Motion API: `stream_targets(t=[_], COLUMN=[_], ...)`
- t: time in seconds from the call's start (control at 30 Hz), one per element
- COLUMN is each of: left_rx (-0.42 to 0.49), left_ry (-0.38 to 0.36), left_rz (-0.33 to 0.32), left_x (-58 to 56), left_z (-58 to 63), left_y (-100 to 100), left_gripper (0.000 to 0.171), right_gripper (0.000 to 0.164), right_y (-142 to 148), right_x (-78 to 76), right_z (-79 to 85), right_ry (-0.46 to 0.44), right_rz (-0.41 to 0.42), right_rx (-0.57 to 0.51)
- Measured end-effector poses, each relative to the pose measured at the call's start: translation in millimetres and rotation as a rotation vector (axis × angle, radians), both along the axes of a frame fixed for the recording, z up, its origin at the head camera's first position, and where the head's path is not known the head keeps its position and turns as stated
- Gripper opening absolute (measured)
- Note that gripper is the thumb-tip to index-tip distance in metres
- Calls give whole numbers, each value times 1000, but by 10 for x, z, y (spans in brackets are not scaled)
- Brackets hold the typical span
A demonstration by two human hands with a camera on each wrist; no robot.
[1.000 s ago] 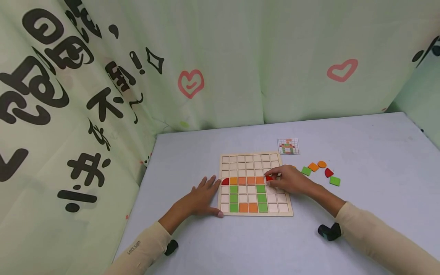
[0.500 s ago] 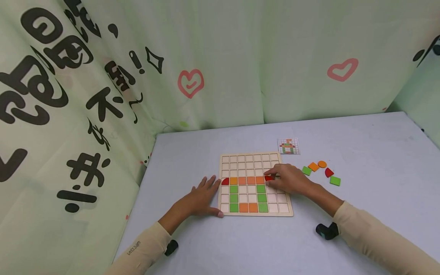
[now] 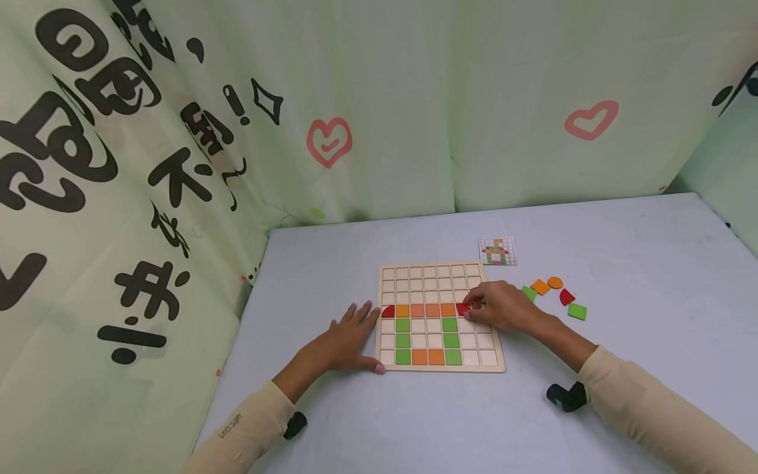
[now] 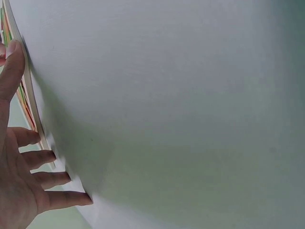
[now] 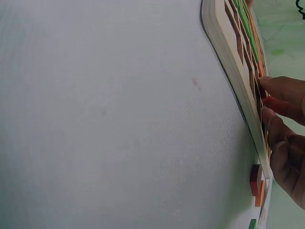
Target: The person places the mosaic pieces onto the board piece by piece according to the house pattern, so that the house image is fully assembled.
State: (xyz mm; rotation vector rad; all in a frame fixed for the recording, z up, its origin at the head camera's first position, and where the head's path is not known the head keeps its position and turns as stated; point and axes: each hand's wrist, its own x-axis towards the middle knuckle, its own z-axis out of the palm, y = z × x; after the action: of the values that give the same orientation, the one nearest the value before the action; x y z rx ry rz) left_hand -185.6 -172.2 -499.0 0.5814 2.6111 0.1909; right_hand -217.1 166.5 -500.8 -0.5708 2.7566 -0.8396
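On the table lies a wooden grid board (image 3: 414, 268), one row across its middle filled with red and orange tiles and green and orange tiles below. My left hand (image 3: 349, 342) rests flat along the board's left edge, fingers spread, thumb at the lower left corner; the left wrist view shows the thumb (image 4: 14, 59) on the rim. At the right end of the filled row, my right hand (image 3: 502, 307) pinches a red tile (image 3: 461, 309) between thumb and fingers. In the right wrist view those fingertips meet close over the board, with red showing between them.
A small pattern card (image 3: 497, 251) lies beyond the board's upper right corner. Right of the board are loose tiles: green (image 3: 577, 311), red (image 3: 566, 297), an orange disc (image 3: 555, 282), an orange square (image 3: 540, 287) and another green one (image 3: 529, 293) partly behind my right hand.
My right hand has shifted slightly to the right, its fingers drawn closer together, and more of the red tile shows in its cell. The left hand has stayed put.
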Motion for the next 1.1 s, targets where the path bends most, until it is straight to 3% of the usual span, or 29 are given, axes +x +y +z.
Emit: stream_targets(t=[0.9, 1.1], left_rx=[13, 19], left_ry=[9, 7], left_rz=[-14, -10], left_x=[1, 7], left_z=[-19, -12], left_y=[-13, -12], left_gripper=[116, 116], right_gripper=[22, 21], right_y=[-30, 45], right_x=[21, 17], right_z=[-10, 9], right_ry=[28, 3], right_rz=[-43, -24], right_rx=[19, -31])
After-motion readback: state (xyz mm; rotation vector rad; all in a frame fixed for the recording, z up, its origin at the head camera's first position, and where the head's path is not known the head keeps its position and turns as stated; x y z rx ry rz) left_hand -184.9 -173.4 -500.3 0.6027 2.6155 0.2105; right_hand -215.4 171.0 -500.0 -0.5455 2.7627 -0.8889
